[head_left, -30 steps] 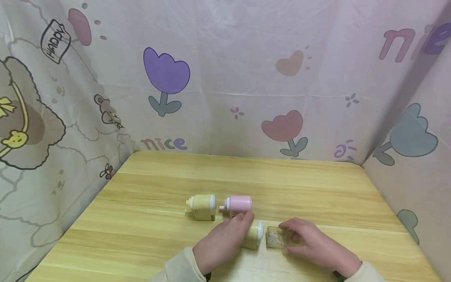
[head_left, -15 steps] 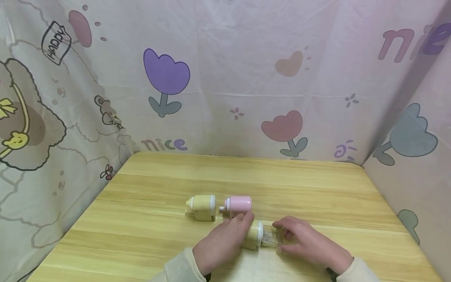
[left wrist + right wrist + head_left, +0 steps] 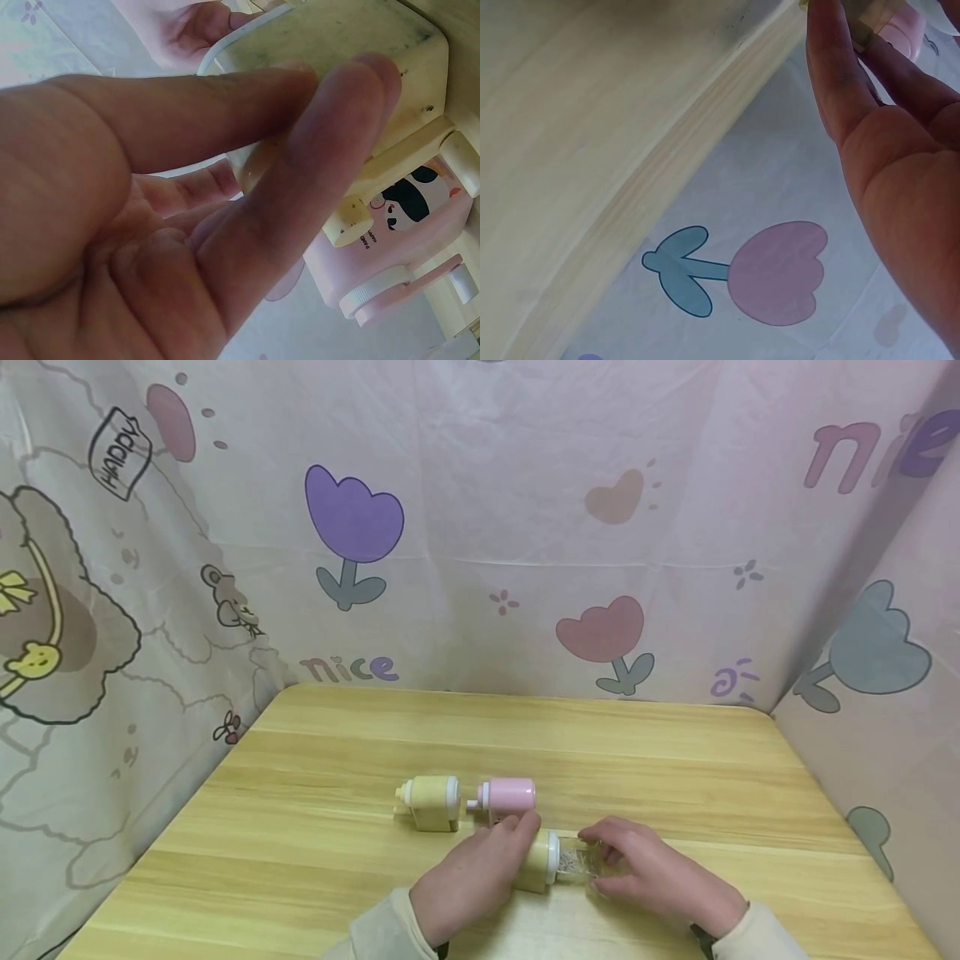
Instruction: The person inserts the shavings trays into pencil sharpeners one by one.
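My left hand (image 3: 476,872) grips a pale yellow crank pencil sharpener (image 3: 536,862) with a white rim, which lies on the table. In the left wrist view, thumb and fingers pinch around a part on the end of the sharpener (image 3: 360,45); dark smudges mark its body. Between the thumb and fingers of my right hand (image 3: 660,872) is a clear shavings drawer (image 3: 573,861) with greyish bits inside. Its left end meets the sharpener's white-rimmed end; how far in it sits cannot be told. Only a corner of the drawer (image 3: 866,30) shows in the right wrist view.
Just behind my left hand lies a pink sharpener (image 3: 512,795), with a panda print visible in the left wrist view. Another yellow sharpener (image 3: 433,802) stands left of it. Printed cloth (image 3: 480,527) hangs behind and beside the wooden table (image 3: 300,827).
My right hand has moved left with the drawer, from a gap beside the yellow sharpener to its white-rimmed end. My left hand has stayed in place.
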A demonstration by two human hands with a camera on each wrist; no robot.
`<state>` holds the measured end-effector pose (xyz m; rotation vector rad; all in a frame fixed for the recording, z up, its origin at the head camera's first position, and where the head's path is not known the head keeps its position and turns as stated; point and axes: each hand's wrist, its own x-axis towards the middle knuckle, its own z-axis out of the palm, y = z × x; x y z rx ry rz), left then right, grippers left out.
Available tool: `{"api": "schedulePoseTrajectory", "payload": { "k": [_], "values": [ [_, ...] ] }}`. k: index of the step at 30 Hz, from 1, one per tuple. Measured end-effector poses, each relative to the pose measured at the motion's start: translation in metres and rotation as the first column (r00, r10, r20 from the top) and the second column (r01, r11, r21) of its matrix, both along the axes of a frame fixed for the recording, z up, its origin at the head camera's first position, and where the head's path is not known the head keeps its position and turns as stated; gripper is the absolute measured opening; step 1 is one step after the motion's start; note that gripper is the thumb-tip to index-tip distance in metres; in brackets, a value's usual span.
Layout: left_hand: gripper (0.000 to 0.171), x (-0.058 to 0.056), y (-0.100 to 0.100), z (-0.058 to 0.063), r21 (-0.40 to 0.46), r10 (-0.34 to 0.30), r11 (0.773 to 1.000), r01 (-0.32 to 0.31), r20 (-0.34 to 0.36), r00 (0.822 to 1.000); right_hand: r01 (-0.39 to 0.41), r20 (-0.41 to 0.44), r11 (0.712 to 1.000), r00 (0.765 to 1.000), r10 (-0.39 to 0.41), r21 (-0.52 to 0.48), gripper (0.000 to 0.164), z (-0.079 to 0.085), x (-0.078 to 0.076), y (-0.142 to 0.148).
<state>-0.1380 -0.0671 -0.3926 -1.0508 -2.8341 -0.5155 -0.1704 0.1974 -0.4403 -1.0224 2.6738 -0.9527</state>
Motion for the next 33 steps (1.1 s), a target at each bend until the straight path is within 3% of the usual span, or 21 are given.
{"api": "schedulePoseTrajectory", "payload": {
  "k": [12, 33],
  "values": [
    [0.05, 0.0, -0.0008, -0.0006, 0.001, -0.019, 1.0, 0.019, -0.025, 1.0, -0.029, -0.014, 0.999, 0.999, 0.029, 0.016, 0.053, -0.0011, -0.0017, -0.0045],
    [0.046, -0.0002, -0.0002, 0.0004, 0.004, -0.008, 1.0, 0.008, 0.011, 1.0, -0.047, -0.024, 0.999, 0.999, 0.047, 0.004, 0.053, -0.0026, -0.0029, -0.0091]
  ]
}}
